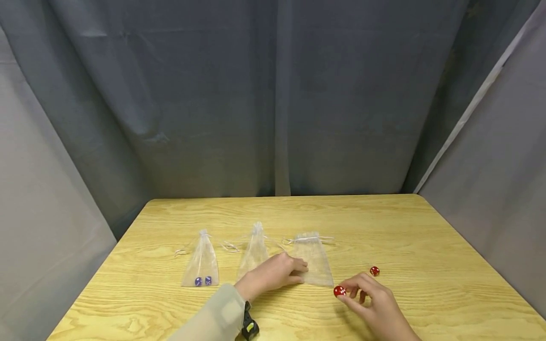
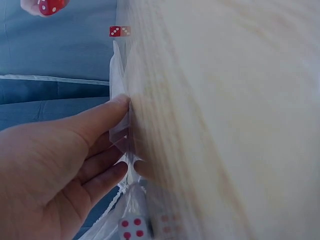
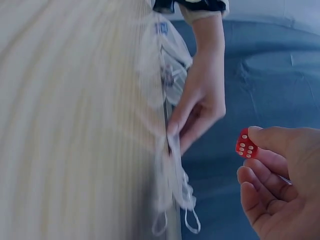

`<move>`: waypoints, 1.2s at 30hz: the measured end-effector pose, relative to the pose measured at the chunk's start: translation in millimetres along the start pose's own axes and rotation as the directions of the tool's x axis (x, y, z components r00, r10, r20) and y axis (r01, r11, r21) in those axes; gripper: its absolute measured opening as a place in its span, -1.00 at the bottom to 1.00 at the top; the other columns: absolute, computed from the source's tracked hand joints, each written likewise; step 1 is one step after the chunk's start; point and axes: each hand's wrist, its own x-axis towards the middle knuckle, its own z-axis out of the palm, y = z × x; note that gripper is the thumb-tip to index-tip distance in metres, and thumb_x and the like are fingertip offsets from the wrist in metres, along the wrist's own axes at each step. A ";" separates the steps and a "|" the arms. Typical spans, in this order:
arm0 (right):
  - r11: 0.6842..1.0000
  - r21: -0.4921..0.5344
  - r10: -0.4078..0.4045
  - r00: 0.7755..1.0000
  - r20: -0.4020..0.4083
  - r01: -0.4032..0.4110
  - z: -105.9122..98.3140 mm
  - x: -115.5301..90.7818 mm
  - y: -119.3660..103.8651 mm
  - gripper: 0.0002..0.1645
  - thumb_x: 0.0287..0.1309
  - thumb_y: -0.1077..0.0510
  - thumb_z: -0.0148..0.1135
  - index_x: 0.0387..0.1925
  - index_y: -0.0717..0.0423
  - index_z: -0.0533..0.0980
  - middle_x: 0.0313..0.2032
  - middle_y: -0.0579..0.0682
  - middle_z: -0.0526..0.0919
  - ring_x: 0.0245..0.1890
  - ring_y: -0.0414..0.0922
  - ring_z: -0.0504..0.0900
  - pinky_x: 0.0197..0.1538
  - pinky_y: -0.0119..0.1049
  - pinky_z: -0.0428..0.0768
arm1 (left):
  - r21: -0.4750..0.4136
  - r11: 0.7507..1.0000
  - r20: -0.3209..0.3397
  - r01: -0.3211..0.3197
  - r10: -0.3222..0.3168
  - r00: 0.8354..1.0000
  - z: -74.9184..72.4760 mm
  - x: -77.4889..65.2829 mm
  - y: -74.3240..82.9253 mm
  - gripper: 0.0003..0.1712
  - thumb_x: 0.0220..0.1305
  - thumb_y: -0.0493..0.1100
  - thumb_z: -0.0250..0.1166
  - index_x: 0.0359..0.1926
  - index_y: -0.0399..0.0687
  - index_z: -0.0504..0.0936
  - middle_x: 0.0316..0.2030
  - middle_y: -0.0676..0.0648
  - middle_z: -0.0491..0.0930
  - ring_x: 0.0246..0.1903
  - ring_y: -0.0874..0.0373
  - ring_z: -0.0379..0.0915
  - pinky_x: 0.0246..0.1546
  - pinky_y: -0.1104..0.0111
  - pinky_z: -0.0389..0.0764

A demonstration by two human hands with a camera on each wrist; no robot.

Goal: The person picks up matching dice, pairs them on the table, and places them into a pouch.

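Note:
My right hand (image 1: 377, 303) pinches a red die (image 1: 340, 291) with white pips between thumb and fingertips, raised above the table. Another red die (image 1: 375, 271) lies on the table just beyond it. My left hand (image 1: 275, 273) is at the left edge of a flat, sheer white drawstring bag (image 1: 317, 263). In the left wrist view, thin fabric (image 2: 118, 135) of this bag bunches up between thumb and fingers. The left forearm and hand partly cover a middle drawstring bag (image 1: 255, 248); the left wrist view shows a white die (image 2: 132, 227) with red pips in a bag there.
A third drawstring bag (image 1: 202, 258), drawn tight at its neck, lies on the left with two blue dice (image 1: 203, 281) inside. The wooden table (image 1: 396, 218) ends at grey curtains (image 1: 213, 118) at the back and sides.

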 end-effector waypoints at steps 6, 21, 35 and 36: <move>0.994 0.064 -0.088 0.995 0.054 0.084 12.8 3.1 -11.4 -0.62 -0.14 0.32 0.51 -0.30 -0.13 0.60 -0.39 -0.32 0.57 -0.45 -0.45 0.43 -0.51 -0.57 0.47 | 0.009 1.000 -0.010 -0.007 0.007 1.000 0.8 0.6 0.3 -0.64 0.29 -0.03 0.30 0.08 0.00 0.68 0.12 0.02 0.64 0.15 0.27 0.56 0.14 0.54 0.57; 0.965 0.139 -0.255 0.917 0.306 0.222 29.9 5.9 -19.4 -0.76 0.01 0.16 0.48 -0.30 -0.12 0.56 -0.39 -0.26 0.56 -0.40 -0.42 0.45 -0.45 -0.59 0.48 | 0.030 1.000 -0.017 -0.008 0.009 1.000 0.7 -0.6 0.4 -0.65 0.31 -0.03 0.29 0.08 0.01 0.67 0.12 0.00 0.64 0.14 0.23 0.58 0.15 0.54 0.55; 0.956 0.086 -0.282 0.798 0.533 0.280 37.0 6.3 -22.9 -0.89 0.21 -0.01 0.34 -0.33 -0.12 0.58 -0.36 -0.29 0.54 -0.35 -0.52 0.36 -0.37 -0.63 0.42 | 0.042 0.999 -0.008 -0.007 0.007 1.000 0.6 -0.9 -0.1 -0.64 0.33 0.00 0.27 0.11 0.06 0.65 0.14 0.03 0.63 0.16 0.26 0.56 0.15 0.54 0.55; 0.954 0.081 -0.287 0.792 0.539 0.290 37.6 6.3 -22.8 -0.89 0.21 -0.02 0.34 -0.34 -0.12 0.58 -0.36 -0.29 0.54 -0.35 -0.51 0.37 -0.36 -0.63 0.43 | 0.042 0.999 -0.009 -0.006 0.007 1.000 0.8 -1.0 -0.2 -0.64 0.33 0.00 0.27 0.10 0.06 0.66 0.14 0.03 0.63 0.16 0.26 0.56 0.16 0.54 0.55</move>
